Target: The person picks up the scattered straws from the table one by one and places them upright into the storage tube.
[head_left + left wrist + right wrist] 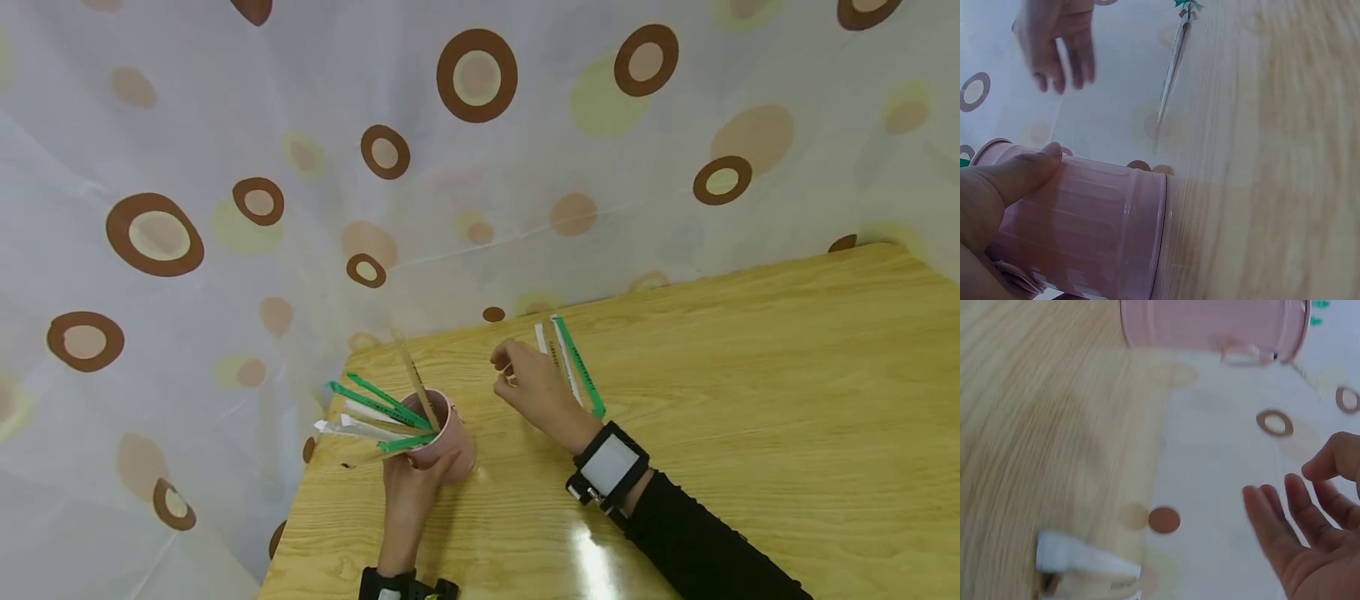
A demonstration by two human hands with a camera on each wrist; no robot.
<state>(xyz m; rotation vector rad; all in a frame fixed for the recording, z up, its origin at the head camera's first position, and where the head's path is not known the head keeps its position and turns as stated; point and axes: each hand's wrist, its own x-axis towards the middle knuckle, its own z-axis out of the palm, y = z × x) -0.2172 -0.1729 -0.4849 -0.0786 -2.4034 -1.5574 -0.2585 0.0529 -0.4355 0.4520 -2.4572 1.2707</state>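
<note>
A pink ribbed cup (452,454) stands on the table, holding several narrow wrapped sticks (386,408) in green, white and tan that fan out over its rim. My left hand (408,492) grips the cup's near side; in the left wrist view its thumb (1032,172) lies along the wall. To the right of the cup, my right hand (543,392) hovers with nothing in its loosely bent fingers, which stand apart in the right wrist view. Just beyond that hand lie a few more wrapped sticks (578,364), green, white and tan, partly hidden by it.
The wooden table (750,400) stretches far to the right. A white sheet with brown and yellow dots (525,167) hangs behind the table and along its left side. Both wrists wear black bands with devices, the right one a white-faced box (610,464).
</note>
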